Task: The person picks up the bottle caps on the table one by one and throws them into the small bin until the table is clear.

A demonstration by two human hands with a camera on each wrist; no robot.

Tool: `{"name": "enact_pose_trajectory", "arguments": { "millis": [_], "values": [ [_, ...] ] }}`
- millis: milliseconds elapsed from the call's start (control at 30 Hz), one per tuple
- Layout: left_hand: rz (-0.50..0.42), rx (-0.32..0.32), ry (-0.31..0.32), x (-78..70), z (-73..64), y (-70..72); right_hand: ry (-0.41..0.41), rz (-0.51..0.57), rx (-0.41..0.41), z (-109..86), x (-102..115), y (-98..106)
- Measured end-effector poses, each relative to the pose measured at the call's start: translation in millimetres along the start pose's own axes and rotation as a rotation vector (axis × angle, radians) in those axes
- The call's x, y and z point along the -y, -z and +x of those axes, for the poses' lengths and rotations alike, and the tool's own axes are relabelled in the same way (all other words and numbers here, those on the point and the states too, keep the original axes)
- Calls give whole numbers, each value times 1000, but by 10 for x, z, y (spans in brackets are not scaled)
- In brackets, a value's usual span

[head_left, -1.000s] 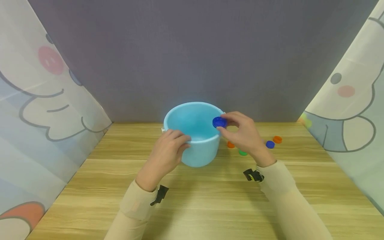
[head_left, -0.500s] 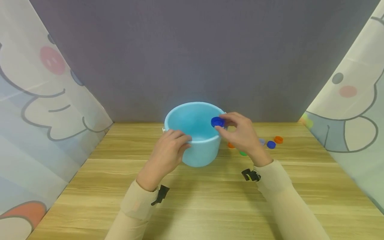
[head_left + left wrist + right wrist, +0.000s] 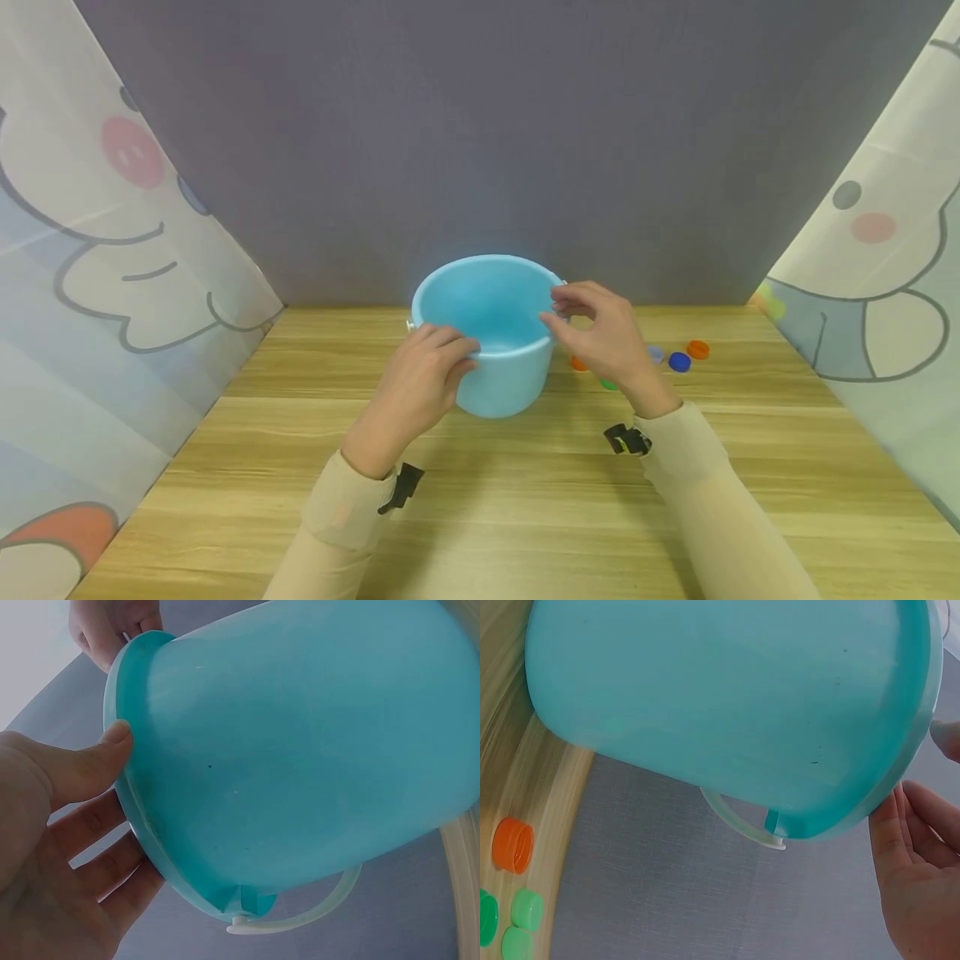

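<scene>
A light blue bucket [image 3: 501,385] stands upright on the wooden table. At its near left rim my left hand [image 3: 423,375] grips the edge, the thumb [image 3: 90,769] on the outer wall and the other fingers over the rim. My right hand [image 3: 603,337] is at the right rim, thumb and fingertips apart with nothing between them. In the right wrist view the fingers of that hand [image 3: 922,862] are beside the rim; whether they touch it I cannot tell. The bucket's bottom is mostly hidden from the head view, and no cap shows inside.
Right of the bucket lie several plastic caps: an orange cap [image 3: 698,349], a blue cap [image 3: 680,362], a pale purple cap [image 3: 656,354], and an orange cap [image 3: 513,845] with green caps [image 3: 527,909] near it. A grey panel [image 3: 480,150] rises behind the table [image 3: 480,533].
The dark blue cap that my right thumb and fingers pinched over the bucket has left the hand and is out of sight. My left hand stays on the rim.
</scene>
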State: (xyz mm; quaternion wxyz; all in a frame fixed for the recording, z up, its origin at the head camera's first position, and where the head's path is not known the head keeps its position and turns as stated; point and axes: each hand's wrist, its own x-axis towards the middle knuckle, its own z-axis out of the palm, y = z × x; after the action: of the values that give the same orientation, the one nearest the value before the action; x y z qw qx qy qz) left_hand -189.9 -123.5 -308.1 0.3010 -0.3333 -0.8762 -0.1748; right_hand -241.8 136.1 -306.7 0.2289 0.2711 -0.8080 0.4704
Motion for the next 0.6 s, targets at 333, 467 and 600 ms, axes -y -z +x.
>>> {"name": "enact_pose_trajectory", "arguments": {
  "millis": [333, 467, 600],
  "values": [
    [-4, -5, -3, -3, 1, -6, 45, 6, 1, -3, 3, 20],
    [-2, -8, -6, 4, -2, -12, 84, 21, -24, -9, 0, 53],
    [-2, -16, -11, 17, -6, -17, 114, 9, -47, -9, 2, 112]
  ]
}}
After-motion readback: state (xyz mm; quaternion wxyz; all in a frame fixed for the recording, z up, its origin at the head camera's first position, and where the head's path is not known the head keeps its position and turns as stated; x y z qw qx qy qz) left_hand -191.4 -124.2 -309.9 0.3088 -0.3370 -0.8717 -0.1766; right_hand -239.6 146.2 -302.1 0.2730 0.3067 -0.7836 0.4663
